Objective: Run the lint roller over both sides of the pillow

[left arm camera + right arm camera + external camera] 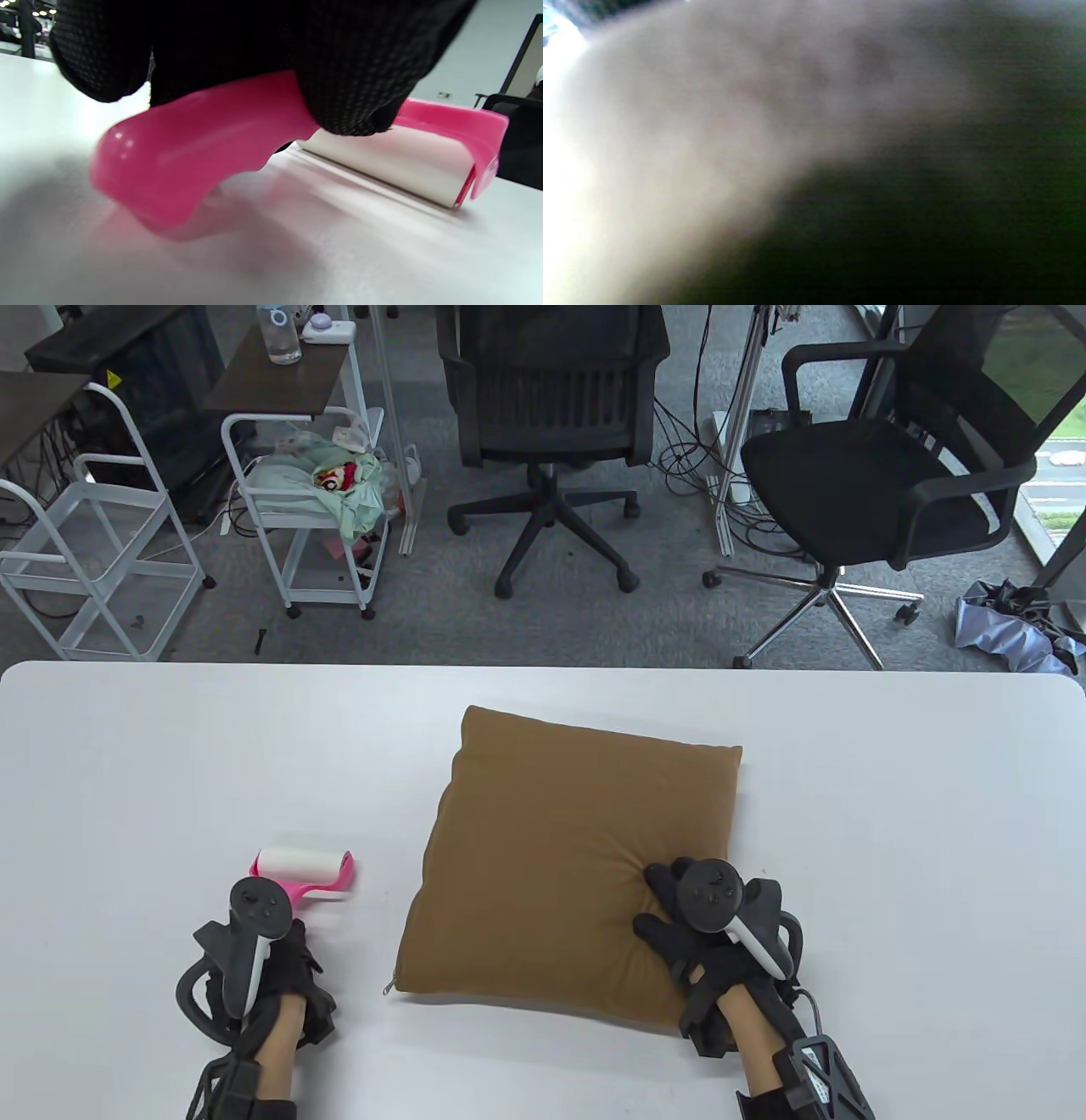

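A brown square pillow (560,857) lies flat on the white table (170,746), its zipper end at the near left corner. My right hand (670,903) rests on the pillow's near right part and presses a dimple into it, with nothing gripped. A lint roller (307,872) with a pink handle and a white roll lies left of the pillow. My left hand (284,920) holds its handle. In the left wrist view my fingers (352,84) wrap over the pink handle (191,144) and the white roll (394,165) touches the table. The right wrist view is a blur.
Two black office chairs (551,407) (882,475) and white wire carts (314,500) stand on the floor beyond the table's far edge. Only the pillow and the roller lie on the table.
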Demonstrator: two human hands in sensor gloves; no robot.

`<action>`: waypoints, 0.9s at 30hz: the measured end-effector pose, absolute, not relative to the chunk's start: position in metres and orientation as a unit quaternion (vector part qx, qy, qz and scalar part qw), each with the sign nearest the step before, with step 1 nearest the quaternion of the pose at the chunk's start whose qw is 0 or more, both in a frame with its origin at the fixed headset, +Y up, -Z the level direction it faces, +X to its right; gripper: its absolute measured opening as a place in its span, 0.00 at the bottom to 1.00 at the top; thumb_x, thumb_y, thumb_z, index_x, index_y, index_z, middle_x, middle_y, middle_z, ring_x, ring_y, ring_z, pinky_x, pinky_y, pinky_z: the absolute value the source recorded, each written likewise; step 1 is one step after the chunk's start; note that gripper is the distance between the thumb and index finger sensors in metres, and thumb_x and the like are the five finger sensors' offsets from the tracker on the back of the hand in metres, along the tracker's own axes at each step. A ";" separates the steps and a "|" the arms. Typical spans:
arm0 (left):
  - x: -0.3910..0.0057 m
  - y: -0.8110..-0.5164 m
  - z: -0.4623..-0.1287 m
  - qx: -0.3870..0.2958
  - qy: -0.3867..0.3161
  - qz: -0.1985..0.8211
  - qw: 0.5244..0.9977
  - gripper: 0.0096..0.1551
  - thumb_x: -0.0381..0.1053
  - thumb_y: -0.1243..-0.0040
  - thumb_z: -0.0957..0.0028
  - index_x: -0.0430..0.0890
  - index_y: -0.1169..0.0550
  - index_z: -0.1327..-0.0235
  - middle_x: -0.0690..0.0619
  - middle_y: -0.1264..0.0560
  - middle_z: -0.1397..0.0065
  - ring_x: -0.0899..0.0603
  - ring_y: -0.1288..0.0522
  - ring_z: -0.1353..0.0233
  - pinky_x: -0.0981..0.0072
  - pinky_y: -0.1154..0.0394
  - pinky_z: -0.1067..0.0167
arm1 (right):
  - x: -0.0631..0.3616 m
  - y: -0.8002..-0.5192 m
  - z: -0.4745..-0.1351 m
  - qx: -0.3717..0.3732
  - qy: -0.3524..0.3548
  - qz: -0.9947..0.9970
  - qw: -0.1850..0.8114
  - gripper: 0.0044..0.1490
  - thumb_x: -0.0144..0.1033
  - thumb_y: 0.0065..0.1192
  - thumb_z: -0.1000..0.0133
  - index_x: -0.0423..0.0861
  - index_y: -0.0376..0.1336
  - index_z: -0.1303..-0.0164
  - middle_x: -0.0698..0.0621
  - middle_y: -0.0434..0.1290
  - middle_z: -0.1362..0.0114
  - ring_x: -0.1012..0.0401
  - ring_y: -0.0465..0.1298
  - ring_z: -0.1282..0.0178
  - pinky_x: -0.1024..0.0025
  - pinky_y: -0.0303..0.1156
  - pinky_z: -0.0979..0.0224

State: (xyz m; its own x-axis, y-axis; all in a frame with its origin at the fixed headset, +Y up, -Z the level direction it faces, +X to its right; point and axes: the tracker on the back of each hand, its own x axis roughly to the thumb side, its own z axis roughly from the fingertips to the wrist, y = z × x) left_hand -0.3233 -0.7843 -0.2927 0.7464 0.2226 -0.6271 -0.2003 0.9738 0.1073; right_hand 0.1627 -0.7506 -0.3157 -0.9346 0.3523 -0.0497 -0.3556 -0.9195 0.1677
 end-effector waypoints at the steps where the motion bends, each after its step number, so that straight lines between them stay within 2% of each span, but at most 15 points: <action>1: -0.323 -0.784 -0.293 0.019 0.340 0.112 0.934 0.38 0.53 0.28 0.64 0.55 0.25 0.34 0.53 0.15 0.37 0.42 0.11 0.46 0.44 0.20 0.47 | 0.163 -0.751 -0.316 -0.009 0.087 0.979 0.181 0.42 0.63 0.63 0.54 0.67 0.55 0.28 0.58 0.55 0.13 0.53 0.58 0.16 0.48 0.61 0.20; 3: -0.323 -0.784 -0.293 0.010 0.342 0.109 0.933 0.38 0.54 0.29 0.63 0.55 0.26 0.34 0.53 0.15 0.37 0.41 0.11 0.45 0.44 0.21 0.47 | 0.163 -0.751 -0.316 -0.008 0.088 0.979 0.183 0.42 0.63 0.63 0.54 0.67 0.55 0.28 0.58 0.55 0.13 0.53 0.58 0.16 0.48 0.61 0.20; 5: -0.322 -0.781 -0.290 0.003 0.343 0.116 0.932 0.40 0.56 0.32 0.61 0.54 0.29 0.31 0.51 0.19 0.32 0.40 0.14 0.39 0.42 0.23 0.43 | 0.163 -0.751 -0.316 -0.008 0.088 0.979 0.184 0.42 0.63 0.63 0.54 0.67 0.55 0.28 0.58 0.54 0.13 0.53 0.58 0.16 0.48 0.61 0.20; 8: -0.317 -0.768 -0.287 0.045 0.320 0.136 0.936 0.42 0.59 0.34 0.61 0.56 0.32 0.29 0.51 0.25 0.25 0.36 0.22 0.29 0.38 0.28 0.35 | 0.164 -0.751 -0.316 -0.007 0.088 0.979 0.185 0.42 0.63 0.63 0.54 0.67 0.55 0.28 0.58 0.54 0.13 0.53 0.58 0.16 0.48 0.61 0.20; 12: -0.295 -0.742 -0.283 0.108 0.205 0.206 0.951 0.40 0.59 0.35 0.62 0.58 0.29 0.31 0.53 0.24 0.24 0.37 0.25 0.24 0.35 0.32 0.32 | 0.164 -0.751 -0.316 -0.006 0.090 0.978 0.186 0.42 0.63 0.63 0.54 0.67 0.55 0.28 0.57 0.54 0.13 0.53 0.58 0.16 0.48 0.61 0.20; 15: -0.273 -0.729 -0.278 0.115 0.104 0.228 0.961 0.38 0.61 0.36 0.63 0.60 0.26 0.33 0.55 0.23 0.24 0.39 0.26 0.22 0.35 0.33 0.30 | 0.165 -0.751 -0.316 -0.005 0.091 0.978 0.186 0.42 0.63 0.63 0.54 0.67 0.56 0.28 0.58 0.54 0.13 0.53 0.58 0.16 0.48 0.61 0.20; 19: -0.246 -0.724 -0.275 0.093 0.014 0.220 0.971 0.38 0.63 0.37 0.63 0.60 0.25 0.33 0.56 0.25 0.22 0.40 0.29 0.20 0.35 0.35 0.28 | 0.165 -0.752 -0.316 -0.005 0.090 0.978 0.187 0.42 0.63 0.63 0.54 0.67 0.56 0.28 0.58 0.54 0.13 0.53 0.58 0.16 0.48 0.61 0.20; 21: -0.233 -0.726 -0.274 0.073 -0.008 0.194 0.978 0.39 0.64 0.37 0.64 0.60 0.25 0.34 0.56 0.26 0.22 0.41 0.31 0.19 0.35 0.36 0.28 | 0.166 -0.752 -0.316 -0.006 0.090 0.978 0.186 0.42 0.63 0.63 0.54 0.67 0.55 0.28 0.58 0.55 0.13 0.53 0.58 0.16 0.48 0.61 0.20; 27: -0.219 -0.737 -0.277 0.046 -0.027 0.159 0.986 0.42 0.65 0.38 0.65 0.60 0.28 0.31 0.56 0.31 0.19 0.42 0.36 0.16 0.35 0.41 0.25 | 0.166 -0.751 -0.316 -0.005 0.086 0.979 0.183 0.42 0.63 0.63 0.54 0.67 0.55 0.28 0.58 0.55 0.13 0.53 0.58 0.16 0.48 0.61 0.20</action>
